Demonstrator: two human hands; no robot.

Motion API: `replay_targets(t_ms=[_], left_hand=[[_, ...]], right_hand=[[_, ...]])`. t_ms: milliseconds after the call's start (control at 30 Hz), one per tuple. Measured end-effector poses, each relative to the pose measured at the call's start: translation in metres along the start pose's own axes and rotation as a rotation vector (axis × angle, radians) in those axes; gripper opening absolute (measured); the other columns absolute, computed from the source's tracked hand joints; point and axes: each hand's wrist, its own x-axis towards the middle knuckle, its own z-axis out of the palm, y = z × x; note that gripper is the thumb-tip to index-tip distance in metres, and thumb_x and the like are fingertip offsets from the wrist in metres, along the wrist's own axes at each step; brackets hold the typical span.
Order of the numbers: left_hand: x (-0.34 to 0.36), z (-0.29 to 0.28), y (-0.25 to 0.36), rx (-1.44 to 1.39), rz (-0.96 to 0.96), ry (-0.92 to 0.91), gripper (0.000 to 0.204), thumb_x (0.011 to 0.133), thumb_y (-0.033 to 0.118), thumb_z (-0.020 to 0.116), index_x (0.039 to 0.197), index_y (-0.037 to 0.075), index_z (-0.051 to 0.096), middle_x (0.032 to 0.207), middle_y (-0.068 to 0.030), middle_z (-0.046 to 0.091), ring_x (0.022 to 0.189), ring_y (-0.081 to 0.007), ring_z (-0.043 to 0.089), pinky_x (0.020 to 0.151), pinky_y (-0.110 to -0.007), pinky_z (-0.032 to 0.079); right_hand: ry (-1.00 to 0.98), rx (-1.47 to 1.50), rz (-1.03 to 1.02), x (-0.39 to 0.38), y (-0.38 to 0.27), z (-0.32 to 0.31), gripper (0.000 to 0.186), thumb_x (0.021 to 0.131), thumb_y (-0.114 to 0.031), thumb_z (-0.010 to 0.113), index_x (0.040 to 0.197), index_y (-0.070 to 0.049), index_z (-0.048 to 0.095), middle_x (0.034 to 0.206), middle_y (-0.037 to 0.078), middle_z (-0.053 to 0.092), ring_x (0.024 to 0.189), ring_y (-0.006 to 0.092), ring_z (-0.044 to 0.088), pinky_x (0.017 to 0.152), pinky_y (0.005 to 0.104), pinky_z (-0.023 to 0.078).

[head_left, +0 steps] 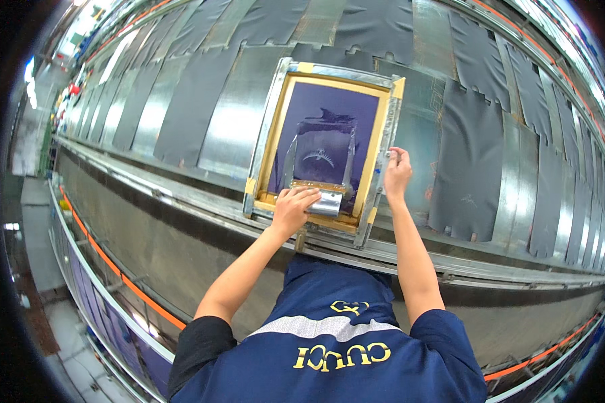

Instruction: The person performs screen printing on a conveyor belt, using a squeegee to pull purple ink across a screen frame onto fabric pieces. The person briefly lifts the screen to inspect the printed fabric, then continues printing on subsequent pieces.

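A metal screen-printing frame (396, 101) with yellow inner edges surrounds a dark purple screen (296, 101) in the middle of the view. A pale, fan-shaped design shows inside a smeared rectangular area on the screen. My left hand (292, 208) is closed over a silver squeegee (326, 203) with an amber edge, which lies across the lower part of the screen. My right hand (398, 176) grips the frame's right side rail, fingers curled round a small fitting there.
A long metal printing table (235, 117) runs left to right, carrying rows of dark grey fabric pieces (467, 161). A front rail (484, 265) borders it. Orange strips (128, 279) run along lower railings, with grey floor (94, 363) at lower left.
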Motion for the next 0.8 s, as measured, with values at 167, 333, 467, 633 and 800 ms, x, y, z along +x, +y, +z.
replay_targets(t_ms=[167,333,467,633,800], left_hand=[[-0.016,-0.004,-0.032,0.004,0.039,0.041,0.046,0.075,0.002,0.072,0.119,0.017,0.075,0.131,0.0007,0.072,0.123,-0.0249,0.065,0.102,-0.044,0.048],[-0.059,-0.012,-0.050,0.019,0.080,0.001,0.047,0.076,0.002,0.071,0.120,0.019,0.075,0.132,0.0016,0.072,0.122,-0.0255,0.067,0.100,-0.046,0.051],[-0.050,-0.006,-0.053,0.057,0.144,0.002,0.043,0.081,0.000,0.067,0.118,0.020,0.076,0.129,-0.0005,0.074,0.120,-0.0239,0.068,0.097,-0.045,0.052],[0.072,-0.002,-0.080,-0.032,-0.006,-0.025,0.035,0.082,0.000,0.065,0.107,0.020,0.080,0.104,-0.0048,0.079,0.101,-0.0232,0.074,0.084,-0.039,0.054],[0.162,0.000,-0.096,-0.015,0.018,0.117,0.032,0.081,0.003,0.070,0.106,0.019,0.080,0.108,-0.0029,0.079,0.100,-0.0243,0.073,0.083,-0.040,0.055]], right_hand=[[0.033,-0.017,0.006,-0.009,-0.007,0.026,0.019,0.105,-0.020,0.057,0.109,-0.005,0.068,0.081,0.012,0.069,0.069,0.0236,0.062,0.069,0.0406,0.050],[0.025,-0.082,0.064,-0.007,-0.001,0.039,0.019,0.105,-0.021,0.057,0.109,-0.007,0.069,0.078,0.012,0.068,0.067,0.0255,0.063,0.069,0.0416,0.049],[0.049,-0.120,0.043,-0.004,0.003,0.041,0.019,0.105,-0.021,0.057,0.108,-0.006,0.069,0.075,0.012,0.066,0.066,0.0251,0.062,0.068,0.0418,0.049],[0.031,-0.142,0.056,-0.002,0.008,0.040,0.019,0.105,-0.022,0.058,0.107,-0.006,0.069,0.073,0.012,0.065,0.066,0.0244,0.061,0.068,0.0421,0.048],[0.035,-0.123,0.086,-0.001,0.011,0.041,0.019,0.105,-0.022,0.059,0.108,-0.006,0.070,0.070,0.008,0.061,0.062,0.0169,0.053,0.062,0.0374,0.045]])
